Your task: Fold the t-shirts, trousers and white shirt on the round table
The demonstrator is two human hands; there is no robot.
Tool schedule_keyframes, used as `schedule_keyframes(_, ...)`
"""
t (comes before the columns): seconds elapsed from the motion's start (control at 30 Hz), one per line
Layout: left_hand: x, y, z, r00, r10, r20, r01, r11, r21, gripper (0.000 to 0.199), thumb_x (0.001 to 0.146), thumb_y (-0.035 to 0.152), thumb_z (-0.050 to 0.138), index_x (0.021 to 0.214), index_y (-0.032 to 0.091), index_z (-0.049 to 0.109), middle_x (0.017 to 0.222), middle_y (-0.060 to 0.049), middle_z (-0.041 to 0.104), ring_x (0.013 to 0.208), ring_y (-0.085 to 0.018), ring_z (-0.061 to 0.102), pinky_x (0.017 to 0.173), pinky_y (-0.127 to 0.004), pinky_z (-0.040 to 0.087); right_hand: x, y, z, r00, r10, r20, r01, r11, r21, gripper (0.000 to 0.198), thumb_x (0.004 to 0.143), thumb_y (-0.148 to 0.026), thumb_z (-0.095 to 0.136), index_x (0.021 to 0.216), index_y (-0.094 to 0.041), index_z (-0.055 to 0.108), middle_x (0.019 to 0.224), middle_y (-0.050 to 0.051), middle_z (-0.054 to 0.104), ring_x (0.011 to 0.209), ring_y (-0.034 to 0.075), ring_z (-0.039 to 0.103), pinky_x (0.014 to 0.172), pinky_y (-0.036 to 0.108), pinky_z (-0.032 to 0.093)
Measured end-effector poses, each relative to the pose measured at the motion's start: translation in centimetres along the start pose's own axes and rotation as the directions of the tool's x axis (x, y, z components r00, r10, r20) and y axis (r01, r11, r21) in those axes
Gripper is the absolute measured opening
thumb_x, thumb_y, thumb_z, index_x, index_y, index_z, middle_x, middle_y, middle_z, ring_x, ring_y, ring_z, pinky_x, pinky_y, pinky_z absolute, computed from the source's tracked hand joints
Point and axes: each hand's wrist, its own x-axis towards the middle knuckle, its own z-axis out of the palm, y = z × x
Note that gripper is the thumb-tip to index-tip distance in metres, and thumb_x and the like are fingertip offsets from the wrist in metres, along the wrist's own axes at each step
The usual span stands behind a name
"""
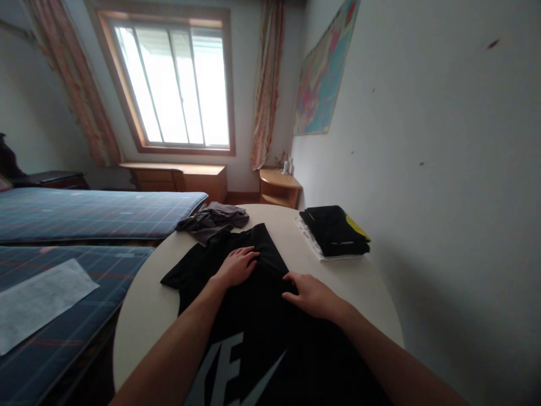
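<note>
A black T-shirt (262, 304) with grey lettering and a swoosh lies spread on a round white table (143, 316), its lower part running out of view at the bottom. My left hand (236, 265) rests palm down on the upper part of the shirt, fingers stretched out. At the shirt's right edge, just below the sleeve, my right hand (310, 293) touches the cloth, its thumb and forefinger apart. Both hands are open.
Crumpled dark grey clothing (220, 217) lies at the table's far left edge. A stack of folded clothes (336, 231), black over white, sits at the far right. Plaid mattresses (105, 214) stand to the left, one bearing a paper sheet (46, 299). A wall (456, 225) rises on the right.
</note>
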Motion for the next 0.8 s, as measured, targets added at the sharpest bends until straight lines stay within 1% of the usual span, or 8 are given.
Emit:
schedule_keyframes(0.37,-0.4,-4.1,-0.5,0.971,-0.237,-0.003,0.237,0.971,-0.030,0.055,0.102,0.051,0.020,0.139,0.027,0.054,0.155,-0.002,0.041,0.144,-0.022,0.035,0.118,-0.042,0.023,-1.5,1.8,-1.5,0.996,0.066,0.060,-0.064,0.998,-0.023,0.040,0.081,-0.038,0.067,0.114,-0.015,0.065,0.111,0.014,0.070,0.097,0.027,0.066,0.084,0.033,0.047)
schedule_keyframes(0.5,-0.4,-4.5,-0.6,0.970,-0.243,0.001,0.243,0.969,-0.053,0.060,0.102,0.054,0.015,0.141,0.027,0.053,0.155,-0.003,0.040,0.144,-0.022,0.033,0.118,-0.041,0.023,-3.8,0.7,-3.5,0.977,-0.053,0.205,0.039,0.997,0.074,0.044,0.077,-0.036,0.071,0.116,-0.019,0.064,0.113,0.009,0.069,0.099,0.024,0.064,0.084,0.031,0.047)
schedule_keyframes(0.57,-0.4,-4.5,-0.6,0.970,-0.242,0.004,0.242,0.968,-0.062,0.062,0.102,0.056,0.014,0.141,0.027,0.053,0.155,-0.003,0.041,0.144,-0.022,0.034,0.118,-0.040,0.024,-4.9,-0.4,-4.3,0.925,-0.138,0.353,0.089,0.984,0.153,0.053,0.073,-0.040,0.075,0.121,-0.022,0.062,0.108,0.005,0.069,0.092,0.020,0.064,0.077,0.027,0.048)
schedule_keyframes(0.6,-0.4,-4.5,-0.6,0.971,-0.240,0.003,0.240,0.969,-0.065,0.063,0.101,0.056,0.013,0.140,0.027,0.053,0.154,-0.003,0.042,0.145,-0.022,0.033,0.118,-0.040,0.024,-5.4,-1.0,-4.6,0.877,-0.161,0.452,0.079,0.978,0.195,0.058,0.072,-0.043,0.076,0.124,-0.023,0.060,0.103,0.003,0.070,0.084,0.018,0.064,0.071,0.024,0.048)
schedule_keyframes(0.67,-0.4,-4.5,-0.7,0.973,-0.230,-0.005,0.230,0.971,-0.067,0.063,0.101,0.058,0.016,0.139,0.026,0.055,0.153,-0.003,0.043,0.144,-0.022,0.034,0.118,-0.040,0.024,-5.9,-2.0,-4.7,0.712,-0.171,0.681,-0.022,0.964,0.265,0.064,0.074,-0.048,0.074,0.129,-0.023,0.056,0.088,-0.001,0.068,0.065,0.013,0.062,0.058,0.022,0.046)
schedule_keyframes(0.73,-0.5,-4.5,-0.6,0.976,-0.214,-0.026,0.212,0.976,-0.052,0.061,0.099,0.060,0.024,0.137,0.025,0.056,0.153,-0.004,0.044,0.144,-0.023,0.035,0.118,-0.040,0.025,-5.9,-2.6,-4.3,0.527,-0.191,0.828,-0.139,0.942,0.306,0.057,0.081,-0.051,0.065,0.129,-0.022,0.056,0.076,-0.003,0.065,0.052,0.010,0.057,0.050,0.020,0.044)
schedule_keyframes(0.77,-0.5,-4.5,-0.6,0.978,-0.206,-0.038,0.204,0.978,-0.040,0.059,0.098,0.059,0.030,0.137,0.024,0.056,0.153,-0.005,0.044,0.143,-0.024,0.036,0.118,-0.040,0.025,-5.8,-2.7,-4.0,0.494,-0.199,0.847,-0.163,0.935,0.315,0.049,0.086,-0.050,0.059,0.125,-0.021,0.058,0.073,-0.003,0.064,0.049,0.010,0.056,0.049,0.019,0.043)
schedule_keyframes(0.8,-0.6,-4.5,-0.6,0.979,-0.199,-0.046,0.198,0.980,-0.028,0.058,0.097,0.058,0.035,0.137,0.023,0.056,0.153,-0.006,0.044,0.143,-0.025,0.037,0.118,-0.041,0.026,-5.5,-2.7,-3.6,0.526,-0.193,0.828,-0.152,0.937,0.315,0.042,0.090,-0.048,0.054,0.119,-0.020,0.061,0.071,-0.003,0.064,0.048,0.010,0.056,0.048,0.019,0.042)
